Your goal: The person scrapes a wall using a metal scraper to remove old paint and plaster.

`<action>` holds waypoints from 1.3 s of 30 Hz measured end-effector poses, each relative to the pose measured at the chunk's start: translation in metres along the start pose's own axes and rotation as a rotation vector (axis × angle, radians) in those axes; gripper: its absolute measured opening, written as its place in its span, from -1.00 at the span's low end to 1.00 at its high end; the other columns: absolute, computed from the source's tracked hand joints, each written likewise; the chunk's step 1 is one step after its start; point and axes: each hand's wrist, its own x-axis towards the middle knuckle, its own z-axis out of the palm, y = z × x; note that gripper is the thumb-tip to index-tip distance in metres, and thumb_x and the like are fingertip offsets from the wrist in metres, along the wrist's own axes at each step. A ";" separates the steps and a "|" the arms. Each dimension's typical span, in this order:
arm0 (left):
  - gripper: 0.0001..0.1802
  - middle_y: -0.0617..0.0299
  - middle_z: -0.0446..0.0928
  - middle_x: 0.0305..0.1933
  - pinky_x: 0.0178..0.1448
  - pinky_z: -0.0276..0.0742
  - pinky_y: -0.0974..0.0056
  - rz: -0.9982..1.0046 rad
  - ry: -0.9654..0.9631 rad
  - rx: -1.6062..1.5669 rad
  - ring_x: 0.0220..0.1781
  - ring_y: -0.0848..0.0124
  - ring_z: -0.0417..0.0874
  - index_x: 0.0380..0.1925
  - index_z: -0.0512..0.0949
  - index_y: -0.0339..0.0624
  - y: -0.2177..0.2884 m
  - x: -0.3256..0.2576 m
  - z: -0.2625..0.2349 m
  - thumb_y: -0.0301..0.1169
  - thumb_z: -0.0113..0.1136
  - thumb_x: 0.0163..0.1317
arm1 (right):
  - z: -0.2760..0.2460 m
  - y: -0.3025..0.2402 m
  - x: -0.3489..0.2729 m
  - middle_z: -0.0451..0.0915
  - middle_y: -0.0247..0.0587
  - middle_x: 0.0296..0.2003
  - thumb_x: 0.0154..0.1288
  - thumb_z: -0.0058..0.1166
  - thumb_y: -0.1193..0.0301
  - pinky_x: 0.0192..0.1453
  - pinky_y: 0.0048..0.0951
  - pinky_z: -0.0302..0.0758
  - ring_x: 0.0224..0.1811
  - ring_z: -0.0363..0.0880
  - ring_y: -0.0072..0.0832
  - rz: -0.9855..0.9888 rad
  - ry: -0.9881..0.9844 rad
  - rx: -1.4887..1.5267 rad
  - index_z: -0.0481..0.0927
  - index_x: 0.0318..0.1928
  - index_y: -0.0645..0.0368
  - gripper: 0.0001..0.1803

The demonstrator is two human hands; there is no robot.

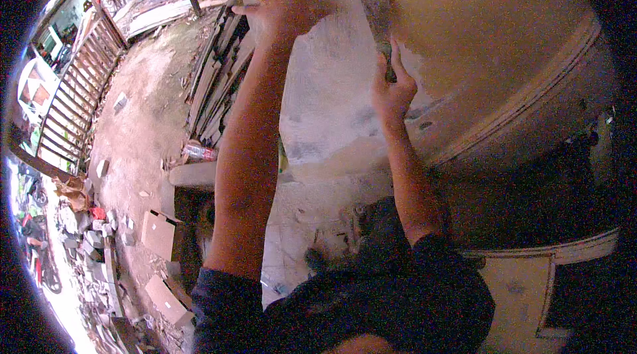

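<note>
My right hand (394, 92): gripping a scraper (377, 14), blade at the patchy wall (325, 88). My left hand (284, 9): apart, fingers spread, wall contact unclear. Risk: gouged surface, should the blade tilt steeply.

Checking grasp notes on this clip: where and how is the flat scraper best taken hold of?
Probably by the handle of the flat scraper, coming from the person's side: the wide blade points away, while the narrower handle runs back toward them. The right hand grips it there.
</note>
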 end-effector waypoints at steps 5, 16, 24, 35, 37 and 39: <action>0.65 -0.79 -0.72 0.25 -0.02 -0.12 -0.79 -0.035 -0.062 0.019 0.28 -0.74 -0.64 0.38 -0.58 -0.23 0.019 0.005 0.003 0.40 0.39 -0.33 | 0.005 0.006 0.006 0.69 0.03 -0.31 0.35 0.10 0.32 -0.27 -0.41 0.53 -0.38 0.67 -0.44 0.059 0.020 0.004 0.51 0.17 0.23 -0.57; 0.53 -0.82 -0.69 0.24 -0.01 -0.09 -0.78 -0.008 -0.055 0.114 0.29 -0.74 -0.62 0.38 -0.51 -0.31 0.004 0.008 0.007 0.34 0.32 -0.17 | 0.011 -0.025 0.035 0.69 0.03 -0.27 0.35 0.08 0.26 -0.19 -0.41 0.53 -0.28 0.69 -0.39 -0.043 0.048 0.138 0.47 0.22 0.18 -0.52; 0.48 -0.84 -0.64 0.25 0.07 -0.08 -0.73 -0.007 0.069 0.276 0.28 -0.76 -0.61 0.40 -0.44 -0.34 0.000 0.009 0.014 0.31 0.31 -0.15 | 0.010 0.020 0.013 0.52 -0.10 -0.69 0.35 0.09 0.16 -0.58 -0.36 0.35 -0.72 0.48 -0.40 -0.055 0.058 0.033 0.51 0.20 0.12 -0.51; 0.44 -0.79 -0.59 0.30 -0.01 -0.07 -0.77 -0.069 -0.081 0.122 0.32 -0.73 -0.54 0.42 -0.38 -0.30 0.008 0.001 0.004 0.30 0.30 -0.15 | 0.005 -0.029 0.026 0.62 -0.01 -0.51 0.34 0.13 0.28 -0.36 -0.44 0.49 -0.46 0.54 -0.62 0.081 -0.023 0.110 0.55 0.10 0.34 -0.57; 0.42 -0.74 -0.55 0.33 -0.07 -0.08 -0.79 -0.082 -0.005 0.043 0.35 -0.69 -0.52 0.43 -0.32 -0.31 0.020 0.012 0.003 0.21 0.37 -0.17 | 0.004 0.025 0.010 0.63 0.03 -0.50 0.34 0.13 0.27 -0.36 -0.41 0.49 -0.49 0.58 -0.53 -0.058 0.021 -0.109 0.54 0.10 0.33 -0.56; 0.39 -0.72 -0.56 0.34 -0.06 -0.12 -0.80 -0.018 0.031 0.008 0.35 -0.68 -0.54 0.43 -0.32 -0.29 0.015 0.004 0.003 0.19 0.35 -0.13 | -0.005 0.011 0.010 0.65 0.08 -0.45 0.33 0.12 0.26 -0.36 -0.38 0.50 -0.49 0.63 -0.38 0.046 -0.048 -0.120 0.54 0.12 0.29 -0.55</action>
